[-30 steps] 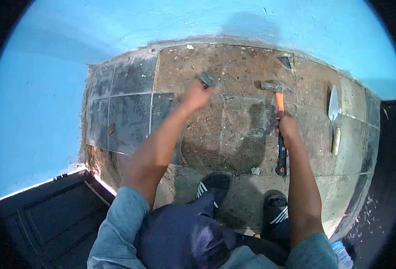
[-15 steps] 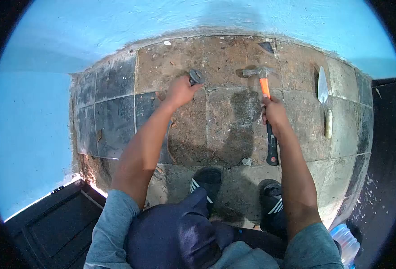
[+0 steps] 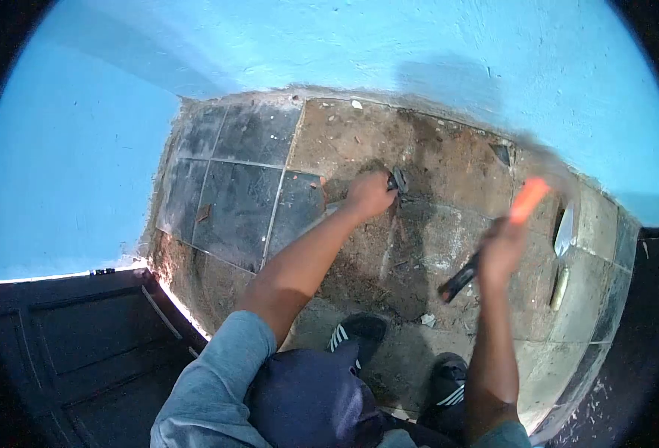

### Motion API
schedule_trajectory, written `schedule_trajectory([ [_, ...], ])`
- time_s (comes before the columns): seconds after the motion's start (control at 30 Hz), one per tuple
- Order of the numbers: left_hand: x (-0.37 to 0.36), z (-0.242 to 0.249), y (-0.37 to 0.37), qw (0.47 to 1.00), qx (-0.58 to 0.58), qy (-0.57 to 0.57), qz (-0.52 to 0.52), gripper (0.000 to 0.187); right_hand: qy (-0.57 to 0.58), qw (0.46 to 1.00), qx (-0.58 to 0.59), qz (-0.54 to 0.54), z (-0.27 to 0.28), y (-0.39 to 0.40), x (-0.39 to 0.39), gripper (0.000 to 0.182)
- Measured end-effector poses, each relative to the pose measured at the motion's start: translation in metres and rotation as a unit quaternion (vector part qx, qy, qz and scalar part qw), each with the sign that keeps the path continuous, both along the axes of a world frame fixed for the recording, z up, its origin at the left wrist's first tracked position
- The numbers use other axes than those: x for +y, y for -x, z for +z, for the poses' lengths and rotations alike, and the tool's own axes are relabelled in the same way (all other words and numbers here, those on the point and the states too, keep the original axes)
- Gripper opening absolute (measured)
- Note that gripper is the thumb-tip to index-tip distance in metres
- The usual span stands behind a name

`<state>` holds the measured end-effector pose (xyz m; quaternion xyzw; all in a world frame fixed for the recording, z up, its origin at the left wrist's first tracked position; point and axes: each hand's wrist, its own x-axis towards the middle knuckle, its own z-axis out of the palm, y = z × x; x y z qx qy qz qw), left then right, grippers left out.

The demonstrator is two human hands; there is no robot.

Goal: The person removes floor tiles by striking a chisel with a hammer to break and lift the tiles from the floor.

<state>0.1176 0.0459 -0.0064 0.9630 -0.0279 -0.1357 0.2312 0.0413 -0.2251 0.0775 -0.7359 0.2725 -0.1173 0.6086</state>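
The left hand [image 3: 372, 196], just above the middle of the frame, is curled around a short dark tool [image 3: 399, 180] with a round grey top; whether its lower end touches the floor cannot be told. The right hand [image 3: 503, 248], right of centre, is closed around the handle of a hammer [image 3: 530, 199]. The hammer slants, its black grip end toward the lower left and its orange neck toward the upper right, where the head is too blurred to make out.

Around both hands spreads a brown, dusty floor [image 3: 352, 257] strewn with crumbs. Dark tiles [image 3: 241, 196] with pale joints cover its left part, and a small brown shard [image 3: 203, 213] lies on them. Right of the hammer, a trowel [image 3: 564, 233] lies with its blade up the frame and its pale handle below. A dark triangular piece [image 3: 501, 154] lies near the wall at upper right, and a whitish chip [image 3: 428, 320] below the centre.

At the bottom are two dark sandals [image 3: 364, 328] with white stripes, dark blue cloth [image 3: 307, 396] and a grey sleeve [image 3: 221, 373]. A blue wall [image 3: 329, 45] fills the top and left; a dark door [image 3: 98, 351] stands at lower left.
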Motion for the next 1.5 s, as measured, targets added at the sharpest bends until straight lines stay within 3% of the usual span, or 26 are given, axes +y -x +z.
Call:
schedule_trajectory([
  [0.03, 0.000, 0.001, 0.002, 1.000, -0.007, 0.006, -0.001, 0.038, 0.281, 0.952, -0.008, 0.118, -0.074, 0.011, 0.002, 0.028],
  [0.07, -0.001, 0.002, 0.002, 1.000, -0.015, 0.013, -0.001, 0.040, 0.223, 0.951, 0.064, 0.205, -0.078, 0.012, 0.016, 0.028],
  [0.13, -0.002, 0.005, 0.006, 1.000, -0.013, 0.012, 0.003, 0.039, 0.085, 0.947, 0.169, 0.258, -0.063, 0.018, 0.036, 0.028],
  [0.2, -0.004, 0.014, 0.002, 1.000, -0.008, 0.018, 0.002, 0.038, -0.068, 0.952, 0.224, 0.196, -0.026, 0.018, 0.034, 0.028],
  [0.23, -0.004, 0.020, 0.005, 1.000, 0.002, 0.023, 0.000, 0.037, -0.083, 0.952, 0.232, 0.182, -0.025, 0.019, 0.027, 0.028],
  [0.47, -0.018, 0.044, 0.030, 0.996, 0.063, 0.015, -0.063, 0.028, -0.130, 0.960, 0.221, 0.115, -0.057, 0.017, -0.023, 0.028],
  [0.67, -0.005, 0.021, 0.023, 0.995, -0.025, 0.005, -0.091, 0.024, -0.127, 0.956, 0.236, 0.119, -0.054, 0.019, -0.021, 0.029],
  [0.77, -0.006, 0.023, 0.018, 0.993, 0.008, -0.010, -0.118, 0.023, -0.130, 0.955, 0.240, 0.114, -0.055, 0.018, -0.021, 0.030],
  [1.0, 0.003, 0.029, 0.014, 0.997, 0.021, 0.034, -0.064, 0.029, -0.149, 0.954, 0.235, 0.113, -0.052, 0.018, -0.022, 0.027],
  [1.2, 0.007, 0.023, -0.004, 0.997, 0.017, 0.066, -0.023, 0.033, -0.135, 0.981, 0.128, 0.053, 0.005, 0.012, -0.031, 0.028],
  [1.4, 0.002, 0.027, -0.005, 0.998, 0.029, 0.046, -0.027, 0.032, -0.094, 0.983, -0.098, -0.124, 0.097, -0.022, -0.072, 0.027],
  [1.5, 0.003, 0.030, -0.006, 0.998, 0.037, 0.050, -0.023, 0.032, -0.104, 0.972, -0.158, -0.142, 0.086, -0.019, -0.056, 0.021],
])
